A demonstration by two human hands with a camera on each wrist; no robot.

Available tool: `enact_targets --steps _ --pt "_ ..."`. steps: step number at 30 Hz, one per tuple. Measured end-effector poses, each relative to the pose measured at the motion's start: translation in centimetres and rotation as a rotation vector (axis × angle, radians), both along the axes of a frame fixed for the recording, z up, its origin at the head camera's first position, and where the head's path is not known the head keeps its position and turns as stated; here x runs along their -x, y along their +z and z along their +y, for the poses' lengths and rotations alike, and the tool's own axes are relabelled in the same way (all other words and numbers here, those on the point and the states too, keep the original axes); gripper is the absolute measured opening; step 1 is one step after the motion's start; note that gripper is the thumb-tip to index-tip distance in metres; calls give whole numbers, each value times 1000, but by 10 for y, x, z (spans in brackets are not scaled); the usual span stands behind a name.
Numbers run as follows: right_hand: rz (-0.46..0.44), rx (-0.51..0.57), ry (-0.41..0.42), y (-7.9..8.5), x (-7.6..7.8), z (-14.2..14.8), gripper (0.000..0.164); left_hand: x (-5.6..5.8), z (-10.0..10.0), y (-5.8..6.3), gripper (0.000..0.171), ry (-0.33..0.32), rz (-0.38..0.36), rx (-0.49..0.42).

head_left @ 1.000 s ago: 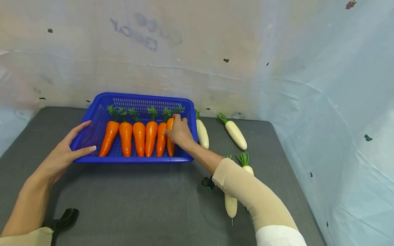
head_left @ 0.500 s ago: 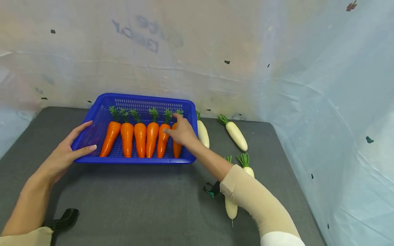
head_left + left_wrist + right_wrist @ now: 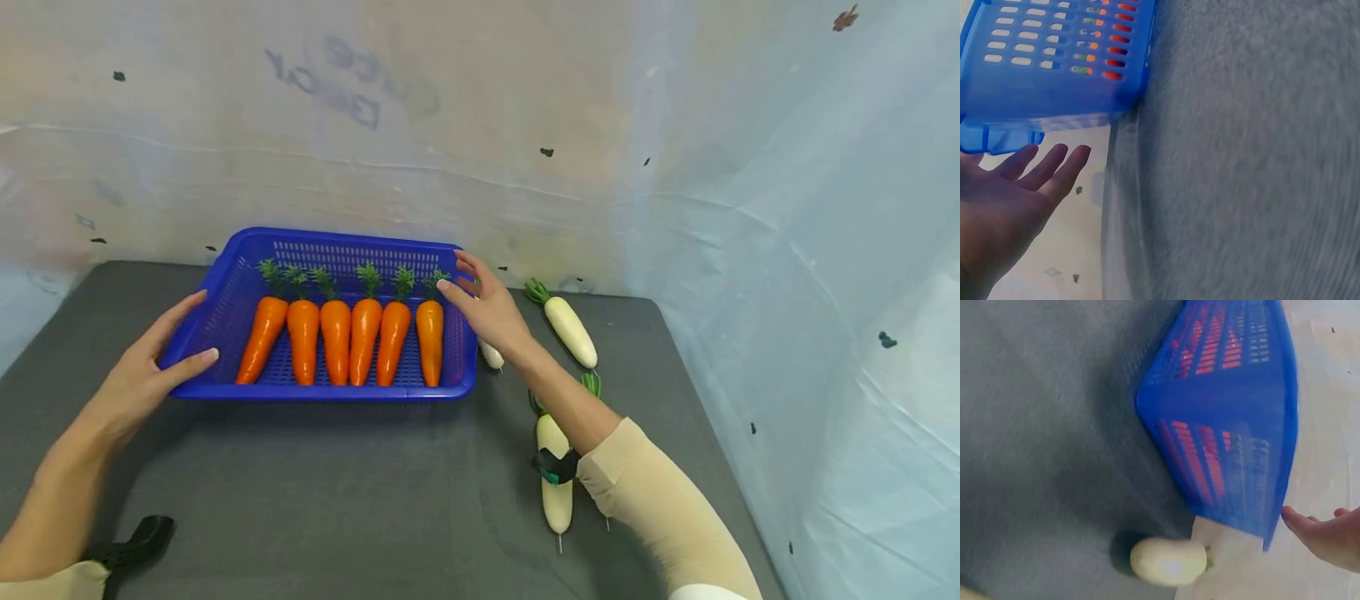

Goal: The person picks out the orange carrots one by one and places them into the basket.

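A blue plastic basket (image 3: 322,392) holds a row of orange carrots (image 3: 303,342) with green tops, all lying with the tops toward the back. My left hand (image 3: 146,367) is at the basket's left end, thumb over the rim; in the left wrist view its fingers (image 3: 1063,172) are straight beside the basket's lip. Over the right rim, my right hand (image 3: 491,312) hovers with fingers loosely bent and nothing in them. The rightmost carrot (image 3: 431,342) lies just left of it. Part of a white radish (image 3: 491,357) shows beneath that hand.
Another white radish (image 3: 572,332) lies at the back right of the dark grey table (image 3: 337,500). Nearer, a further radish (image 3: 557,500) is partly covered by the right forearm and its black strap. Pale plastic sheeting (image 3: 480,100) hangs behind the table and along the right.
My right hand has let go of the rightmost carrot, which now lies farther right in the row, and has moved right to the basket's rim. My left hand stays at the left end.
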State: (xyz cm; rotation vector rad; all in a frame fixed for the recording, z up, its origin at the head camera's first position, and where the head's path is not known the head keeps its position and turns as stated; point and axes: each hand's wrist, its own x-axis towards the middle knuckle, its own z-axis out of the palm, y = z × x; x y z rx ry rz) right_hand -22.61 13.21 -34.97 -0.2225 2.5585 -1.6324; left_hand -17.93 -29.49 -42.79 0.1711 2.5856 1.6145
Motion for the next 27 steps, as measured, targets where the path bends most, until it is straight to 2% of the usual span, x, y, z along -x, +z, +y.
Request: enact_targets --steps 3,7,10,14,22,27 --pt "17 36 20 0 -2 13 63 -2 -6 0 75 4 15 27" --pt "43 72 48 -3 -2 30 62 -7 -17 1 72 6 74 62" --pt "66 72 60 -4 -3 44 61 -9 -22 1 71 2 114 82" --pt "75 32 48 -6 -8 66 62 -10 -25 1 73 -5 121 121" --pt "132 -171 -26 -26 -34 127 63 -8 -29 -2 80 -61 143 236" --pt "161 -333 -59 -38 -47 161 67 -11 -31 -7 90 -59 131 350"
